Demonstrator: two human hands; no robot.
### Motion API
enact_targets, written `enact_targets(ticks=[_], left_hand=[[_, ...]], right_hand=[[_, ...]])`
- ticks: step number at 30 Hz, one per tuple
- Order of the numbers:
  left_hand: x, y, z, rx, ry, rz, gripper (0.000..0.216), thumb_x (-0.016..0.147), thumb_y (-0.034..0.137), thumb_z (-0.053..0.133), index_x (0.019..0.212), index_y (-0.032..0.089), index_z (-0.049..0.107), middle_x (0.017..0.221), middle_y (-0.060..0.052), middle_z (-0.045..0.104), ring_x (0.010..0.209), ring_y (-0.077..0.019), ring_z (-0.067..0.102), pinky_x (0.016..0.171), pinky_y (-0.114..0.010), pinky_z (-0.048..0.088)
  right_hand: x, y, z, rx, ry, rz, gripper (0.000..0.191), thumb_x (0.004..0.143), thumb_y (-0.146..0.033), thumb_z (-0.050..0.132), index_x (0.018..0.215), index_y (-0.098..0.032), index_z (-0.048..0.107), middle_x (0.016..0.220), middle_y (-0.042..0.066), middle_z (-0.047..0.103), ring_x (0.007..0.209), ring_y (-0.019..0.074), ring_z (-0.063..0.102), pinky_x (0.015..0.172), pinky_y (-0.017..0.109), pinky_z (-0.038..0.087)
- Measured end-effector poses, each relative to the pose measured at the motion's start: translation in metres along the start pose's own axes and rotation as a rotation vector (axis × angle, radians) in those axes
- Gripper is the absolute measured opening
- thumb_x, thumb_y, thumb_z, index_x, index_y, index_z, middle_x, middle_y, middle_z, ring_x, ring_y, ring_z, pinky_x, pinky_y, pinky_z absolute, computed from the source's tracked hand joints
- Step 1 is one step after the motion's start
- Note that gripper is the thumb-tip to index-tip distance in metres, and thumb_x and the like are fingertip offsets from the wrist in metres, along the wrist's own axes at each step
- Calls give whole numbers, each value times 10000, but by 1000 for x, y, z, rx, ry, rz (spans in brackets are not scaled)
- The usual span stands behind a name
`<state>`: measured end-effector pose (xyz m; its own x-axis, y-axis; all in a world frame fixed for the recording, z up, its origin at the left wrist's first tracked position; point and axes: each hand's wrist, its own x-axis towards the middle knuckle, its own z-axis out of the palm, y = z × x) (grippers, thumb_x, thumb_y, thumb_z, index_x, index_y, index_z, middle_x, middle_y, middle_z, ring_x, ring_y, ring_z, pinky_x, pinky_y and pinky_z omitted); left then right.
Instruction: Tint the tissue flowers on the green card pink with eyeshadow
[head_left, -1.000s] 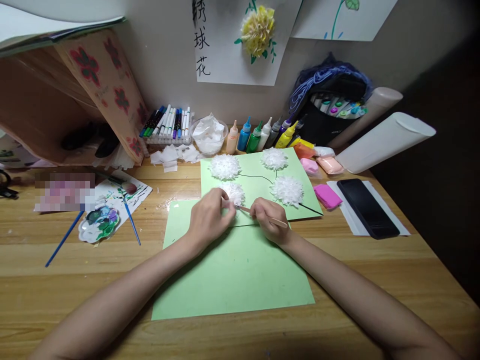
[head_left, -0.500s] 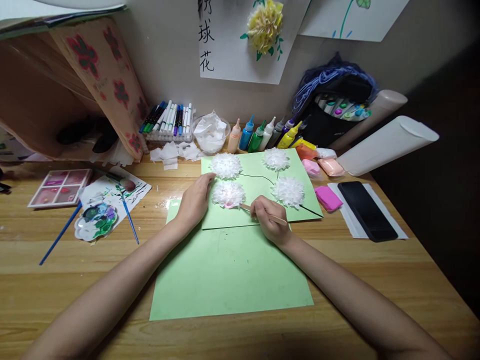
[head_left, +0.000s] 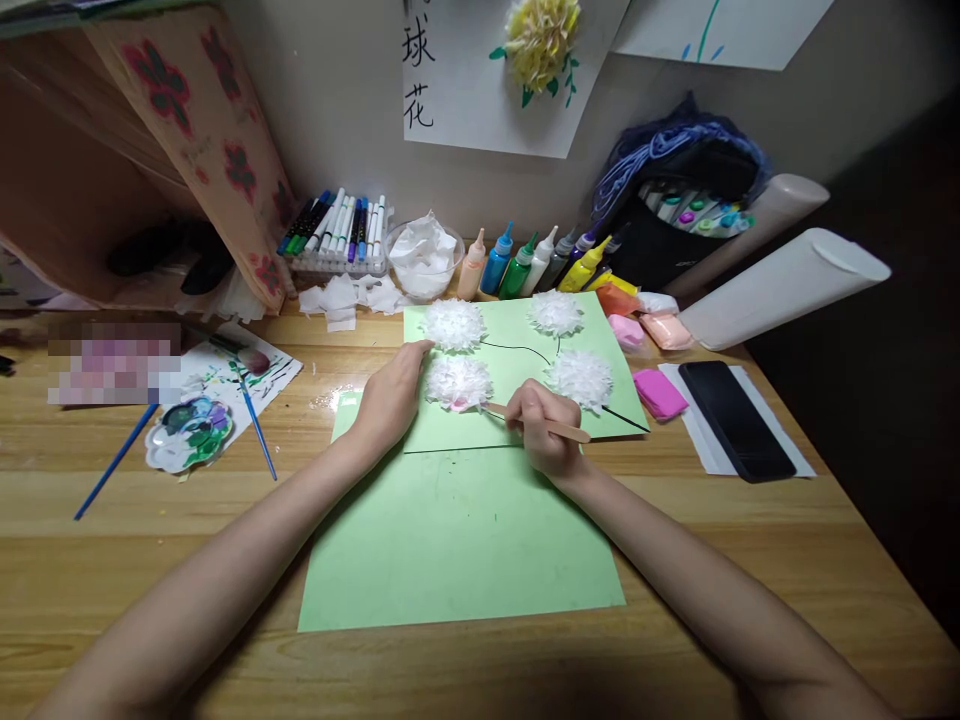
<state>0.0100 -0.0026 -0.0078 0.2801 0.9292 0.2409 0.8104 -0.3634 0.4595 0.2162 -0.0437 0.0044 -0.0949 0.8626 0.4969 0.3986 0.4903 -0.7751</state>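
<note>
Several white ruffled paper flowers sit on a light green sheet with thin black lines drawn between them. My right hand grips a flat wooden craft stick, its tip at the lower right edge of the near left flower. A small pink patch shows on that flower's lower petals. Along the left edge of the sheet rests my left hand, fingers stretched forward with the tips near the far left flower. Beneath lies a second green sheet.
Squeeze paint bottles, a tissue bowl and markers line the back. At left are a paint palette and brushes. A phone, pink packets and a white tube lie at right.
My right hand has shifted slightly right, and the stick's back end now points a little farther right. My left hand stays at the sheet's edge. The whole view has tilted down slightly.
</note>
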Motion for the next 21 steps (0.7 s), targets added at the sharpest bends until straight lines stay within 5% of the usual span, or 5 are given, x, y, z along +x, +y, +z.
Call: enact_targets(ticks=[12,21], left_hand=[[0,0,1,20,-12,8,427,876,62,324,1271,172,441,1209,-88,587,1058,-218,575,852,-338,477],[0,-1,1,31,-18,18,434,876,51,319,1272,180,441,1207,-87,581,1054,-216,572,829,-326,478]], right_hand=[[-1,5,3,-53,-56,-17,415,955,-308,341,575,-203,469,483,-19,490,430,101,473,434,238,357],[4,-1,5,66,-11,226,413,968,-356,342,611,-200,479,475,-34,500,420,87,493,432,213,406]])
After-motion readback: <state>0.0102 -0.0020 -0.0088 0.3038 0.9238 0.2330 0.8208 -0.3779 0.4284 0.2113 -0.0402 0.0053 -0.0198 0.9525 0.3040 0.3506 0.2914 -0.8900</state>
